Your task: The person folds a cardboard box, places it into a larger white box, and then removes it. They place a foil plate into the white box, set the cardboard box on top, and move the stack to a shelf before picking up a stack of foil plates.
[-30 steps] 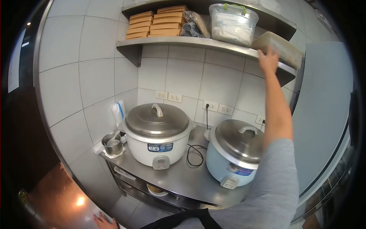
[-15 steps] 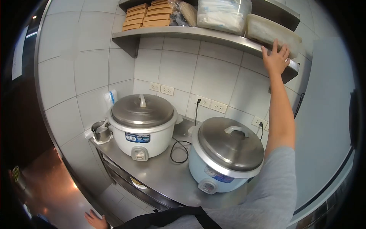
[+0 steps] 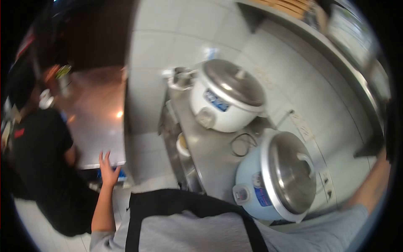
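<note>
My left hand (image 3: pixel 108 168) is raised low at the left, fingers spread, holding nothing, over the tiled floor beside the steel table (image 3: pixel 210 157). My right forearm (image 3: pixel 371 187) stretches up toward the steel wall shelf (image 3: pixel 336 50) at the right edge; its hand is out of frame. A light blue rice cooker (image 3: pixel 277 178) with a steel lid stands closest to me. A white rice cooker (image 3: pixel 226 101) stands farther along the table. The whole view is tilted and blurred.
A person in black (image 3: pixel 42 164) stands at the left, close to my left hand. A metal cup with utensils (image 3: pixel 182 77) sits behind the white cooker. A black cable (image 3: pixel 243 145) coils between the cookers. A bowl (image 3: pixel 182 145) rests on the table's lower shelf.
The view has swung left and tilted sharply. My right hand on the shelf container has left the frame. My left hand has risen, and a person in black has come into view.
</note>
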### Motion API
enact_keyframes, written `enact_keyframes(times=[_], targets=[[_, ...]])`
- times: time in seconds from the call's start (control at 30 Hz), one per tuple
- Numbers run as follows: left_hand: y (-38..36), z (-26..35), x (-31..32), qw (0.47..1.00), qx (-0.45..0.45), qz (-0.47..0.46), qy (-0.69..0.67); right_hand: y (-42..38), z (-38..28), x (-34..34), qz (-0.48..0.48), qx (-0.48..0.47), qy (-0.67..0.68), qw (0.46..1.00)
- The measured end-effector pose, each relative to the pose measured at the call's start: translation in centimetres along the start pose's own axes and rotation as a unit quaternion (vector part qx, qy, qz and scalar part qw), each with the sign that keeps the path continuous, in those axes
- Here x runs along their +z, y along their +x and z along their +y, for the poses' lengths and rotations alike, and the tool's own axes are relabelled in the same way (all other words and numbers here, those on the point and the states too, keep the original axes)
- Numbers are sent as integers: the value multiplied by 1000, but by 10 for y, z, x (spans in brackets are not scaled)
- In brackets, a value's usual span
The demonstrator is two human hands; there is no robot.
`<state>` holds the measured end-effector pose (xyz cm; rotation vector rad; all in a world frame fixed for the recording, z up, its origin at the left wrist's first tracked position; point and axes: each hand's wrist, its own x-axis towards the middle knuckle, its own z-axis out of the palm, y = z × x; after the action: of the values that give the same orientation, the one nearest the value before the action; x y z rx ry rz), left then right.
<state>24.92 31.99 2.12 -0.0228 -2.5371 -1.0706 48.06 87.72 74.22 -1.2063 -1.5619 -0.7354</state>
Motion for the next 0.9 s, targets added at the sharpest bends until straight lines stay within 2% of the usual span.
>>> enact_keyframes(times=[0.03, 0.07, 0.1, 0.13, 0.23, 0.33, 0.47, 0.57, 0.67, 0.77, 0.9], targets=[[-3, -3, -8, 1000, -12, 15, 13, 5, -5, -19, -75, 1, -36, 996], [-6, -2, -17, 999, -39, 19, 10, 80, 34, 21, -106, -29, 7, 994], [-11, -2, -23, 998, -60, 22, 4, 44, 11, -10, -103, -100, -191, 971], [-19, -6, -26, 998, -59, 21, 5, 40, 5, 0, -49, -71, -223, 971], [-44, -3, -35, 997, -80, -18, 12, -1, -13, -15, -8, -84, -255, 963], [-68, -14, -39, 996, -73, -47, 13, -12, -23, -29, 17, -85, -243, 966], [-88, -26, -40, 994, -97, -52, 21, 26, -7, -12, 86, -150, -203, 964], [-85, -22, -41, 993, -92, -71, 17, 76, 31, 30, 101, -263, -148, 948], [-81, -21, -29, 993, -88, -81, -6, 50, 27, 63, 97, -217, -235, 942], [-79, -16, -19, 991, -87, -102, -16, 43, 30, 70, 46, -154, -199, 967], [-80, -11, -9, 985, -115, -129, 8, 36, 21, 78, 67, -174, -171, 967]])
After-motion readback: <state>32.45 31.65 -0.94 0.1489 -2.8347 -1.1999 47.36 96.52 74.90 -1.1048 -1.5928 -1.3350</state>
